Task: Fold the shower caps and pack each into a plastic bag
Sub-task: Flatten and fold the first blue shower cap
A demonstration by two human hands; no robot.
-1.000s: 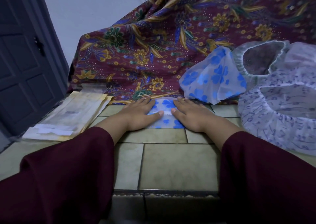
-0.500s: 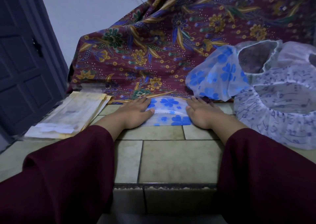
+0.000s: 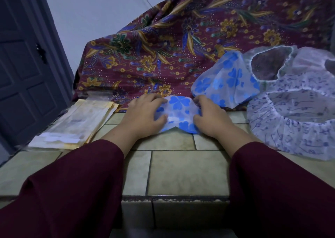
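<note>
A partly folded white shower cap with blue flowers [image 3: 178, 113] lies on the tiled floor [image 3: 186, 172] between my hands. My left hand [image 3: 143, 115] grips its left side, fingers curled over the edge and thumb on top. On the right side my right hand [image 3: 211, 117] pinches the cap the same way. The cap's near edge is lifted into a small peak in the middle. A stack of clear plastic bags [image 3: 76, 123] lies on the floor to the left.
More shower caps are heaped at the right: a blue-flowered one [image 3: 228, 81], a white one with small purple print [image 3: 297, 121], and a plain clear one [image 3: 272, 61]. A maroon batik cloth [image 3: 181, 38] drapes behind. A dark door [image 3: 23, 65] stands at left. A floor step edge [image 3: 174, 198] runs in front.
My hands slid apart from the cap's middle to its two sides. Their fingers went from pressing flat to curling on the edges, and the cap's near edge has bunched upward.
</note>
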